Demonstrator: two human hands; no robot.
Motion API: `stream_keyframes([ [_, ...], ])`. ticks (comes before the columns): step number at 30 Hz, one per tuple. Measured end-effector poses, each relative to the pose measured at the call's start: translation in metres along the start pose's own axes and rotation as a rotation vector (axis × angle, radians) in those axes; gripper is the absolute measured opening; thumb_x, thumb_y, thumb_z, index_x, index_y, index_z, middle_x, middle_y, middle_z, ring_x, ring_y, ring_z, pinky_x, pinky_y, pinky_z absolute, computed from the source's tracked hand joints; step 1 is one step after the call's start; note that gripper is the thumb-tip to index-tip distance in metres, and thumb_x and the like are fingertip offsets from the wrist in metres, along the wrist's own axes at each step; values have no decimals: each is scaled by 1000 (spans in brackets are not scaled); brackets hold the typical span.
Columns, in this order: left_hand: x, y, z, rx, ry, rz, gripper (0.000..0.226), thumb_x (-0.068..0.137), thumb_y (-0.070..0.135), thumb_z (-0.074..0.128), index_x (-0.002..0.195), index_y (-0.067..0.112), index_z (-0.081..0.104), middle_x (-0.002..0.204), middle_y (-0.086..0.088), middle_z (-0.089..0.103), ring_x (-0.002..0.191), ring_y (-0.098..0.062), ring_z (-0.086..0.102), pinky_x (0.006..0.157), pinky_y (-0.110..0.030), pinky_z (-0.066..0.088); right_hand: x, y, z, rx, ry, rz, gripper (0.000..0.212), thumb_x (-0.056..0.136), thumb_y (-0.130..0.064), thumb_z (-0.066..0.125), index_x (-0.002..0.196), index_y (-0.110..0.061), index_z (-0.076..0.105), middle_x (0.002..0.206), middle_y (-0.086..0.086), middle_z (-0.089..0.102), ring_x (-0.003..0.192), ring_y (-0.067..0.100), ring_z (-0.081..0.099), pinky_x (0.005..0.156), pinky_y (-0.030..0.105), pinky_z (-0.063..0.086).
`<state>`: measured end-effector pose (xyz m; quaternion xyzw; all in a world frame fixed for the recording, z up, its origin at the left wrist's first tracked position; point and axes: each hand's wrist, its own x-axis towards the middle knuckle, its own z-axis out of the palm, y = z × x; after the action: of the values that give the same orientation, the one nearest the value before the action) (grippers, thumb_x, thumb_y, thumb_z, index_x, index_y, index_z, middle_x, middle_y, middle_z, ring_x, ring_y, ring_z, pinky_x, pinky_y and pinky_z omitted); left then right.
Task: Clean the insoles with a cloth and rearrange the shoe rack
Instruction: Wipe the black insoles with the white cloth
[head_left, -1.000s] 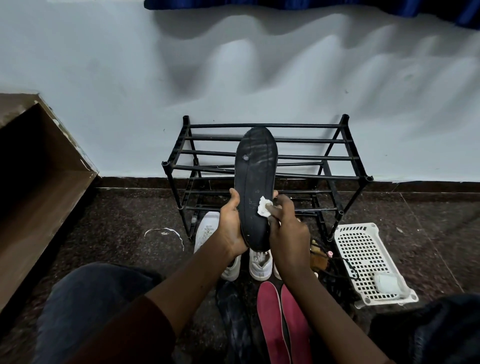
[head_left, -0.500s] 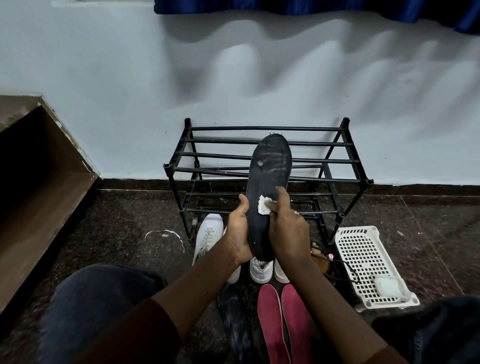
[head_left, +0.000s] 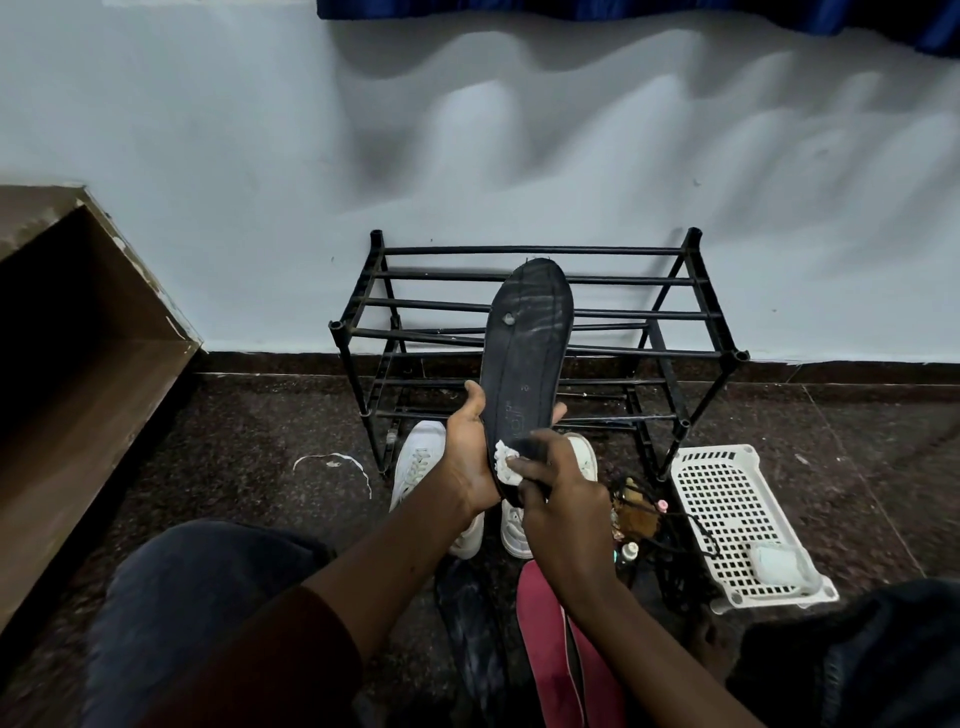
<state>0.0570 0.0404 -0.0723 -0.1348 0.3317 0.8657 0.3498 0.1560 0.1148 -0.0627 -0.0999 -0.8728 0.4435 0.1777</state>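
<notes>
A black insole (head_left: 527, 353) stands nearly upright in front of the black metal shoe rack (head_left: 691, 312). My left hand (head_left: 470, 457) grips its lower part from the left, thumb on the left edge. My right hand (head_left: 558, 483) pinches a small white cloth (head_left: 505, 462) and presses it on the insole's heel end. The heel tip is hidden behind my right hand. Two red insoles (head_left: 550, 649) and a dark insole (head_left: 470, 623) lie on the floor between my knees.
White sneakers (head_left: 415, 462) sit on the floor below the rack. A white perforated basket (head_left: 727, 514) lies at the right, with black-strapped sandals (head_left: 644, 519) beside it. A brown wooden shelf (head_left: 78, 389) stands at the left. The dark speckled floor (head_left: 260, 441) meets a white wall.
My right hand slid the white cloth down the insole from its middle toward the heel. The insole's toe end tilted slightly to the right.
</notes>
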Motion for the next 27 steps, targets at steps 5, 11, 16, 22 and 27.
stream_keyframes([
  [5, 1, -7, 2, -23, -6, -57, 84, 87, 72, 23, 113, 6, 69, 120, -20, 61, 113, -33, 58, 91, -42, 51, 22, -7, 0, -66, 10, -71, 43, 86, -2, 54, 125, -17, 50, 94, 1, 73, 87, 24, 66, 73, 35, 51],
  [11, -1, -12, 0, 27, -48, -84, 72, 92, 67, 17, 105, 15, 66, 92, -10, 70, 82, -25, 70, 76, -34, 51, 55, -12, 1, -124, 29, -72, 42, 86, 0, 50, 126, -15, 47, 98, 3, 72, 88, 30, 66, 73, 41, 52],
  [16, 2, -4, -3, -21, -38, -45, 82, 88, 73, 21, 121, 9, 60, 113, -18, 64, 110, -36, 59, 89, -44, 51, 26, -8, 5, -75, -54, -58, 36, 82, 3, 53, 112, -17, 58, 96, 1, 72, 90, 23, 66, 74, 33, 52],
  [22, -2, 1, -1, 2, -43, -14, 77, 87, 70, 32, 111, 6, 69, 125, -18, 59, 108, -34, 61, 77, -40, 55, -3, 1, 6, -2, -20, -103, 29, 77, 7, 56, 97, -12, 65, 92, -1, 73, 88, 11, 68, 72, 26, 54],
  [27, -6, -5, 3, 37, -53, -56, 70, 90, 63, 38, 108, 5, 71, 119, -17, 63, 115, -32, 57, 97, -41, 46, 19, -8, 1, -181, 2, -182, 22, 82, 3, 51, 98, -5, 63, 84, 13, 71, 74, 32, 66, 57, 32, 50],
])
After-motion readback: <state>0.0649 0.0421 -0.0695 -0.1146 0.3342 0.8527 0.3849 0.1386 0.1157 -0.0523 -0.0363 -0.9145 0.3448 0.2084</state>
